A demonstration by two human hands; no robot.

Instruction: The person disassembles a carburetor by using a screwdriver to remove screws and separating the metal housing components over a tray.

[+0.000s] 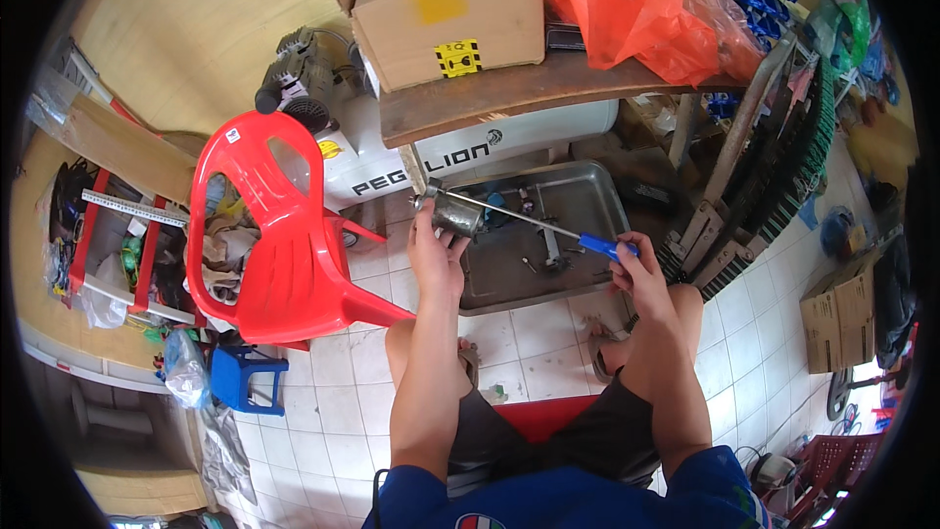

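Workshop with compressor (537, 140) and screwdriver (596, 245)

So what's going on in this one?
A seated person's left hand holds a metal cylinder, while the right hand grips a blue-handled screwdriver. Its shaft reaches across to the cylinder's left end; whether the tip touches is unclear. A grey tray with loose parts sits on the tiled floor.

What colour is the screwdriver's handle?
The handle is blue; it shows in the head view.

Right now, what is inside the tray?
A metal part, something blue and small bits. The cylinder in the left hand covers part of the tray at left; anything there is unseen.
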